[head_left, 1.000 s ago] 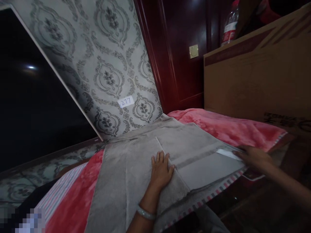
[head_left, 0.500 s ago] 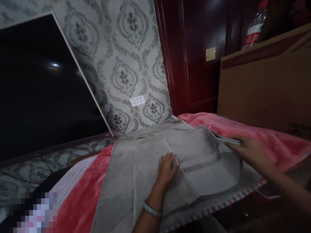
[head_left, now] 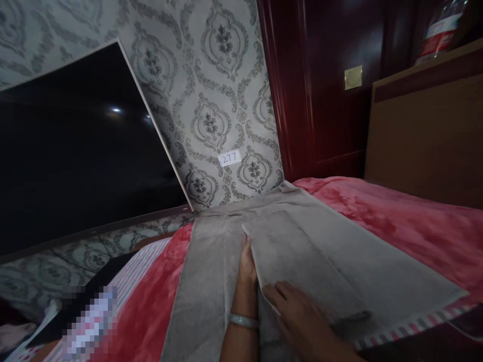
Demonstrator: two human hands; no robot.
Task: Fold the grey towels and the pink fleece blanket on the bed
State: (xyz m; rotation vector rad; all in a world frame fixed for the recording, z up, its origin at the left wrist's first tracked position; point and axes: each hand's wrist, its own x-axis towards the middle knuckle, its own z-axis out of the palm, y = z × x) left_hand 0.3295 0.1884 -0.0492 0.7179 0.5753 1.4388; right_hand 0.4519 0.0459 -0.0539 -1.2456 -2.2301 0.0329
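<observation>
A grey plush cloth (head_left: 204, 281) lies spread over the bed, its right part folded leftward into a narrower flap (head_left: 290, 251). At the flap's left edge is my left hand (head_left: 247, 264), wearing a pale bangle, with its fingers closed at the edge and partly hidden behind it. Nearer to me, my right hand (head_left: 298, 314) grips the same edge close to its lower corner, slightly smeared by motion. Under the flap, the rest of the cloth stretches out flat to the right.
A red blanket (head_left: 147, 296) shows on both sides of the cloth, over a striped sheet (head_left: 145, 259). A black screen (head_left: 86, 156) leans at the left. A cardboard box (head_left: 426, 130) with a bottle (head_left: 439, 35) on it stands right. A paper label (head_left: 230, 158) is on the wall.
My right hand has come from the far right to the middle, bringing the flap over leftward. My left hand has gone from lying on the cloth to the flap's edge. The view has shifted left.
</observation>
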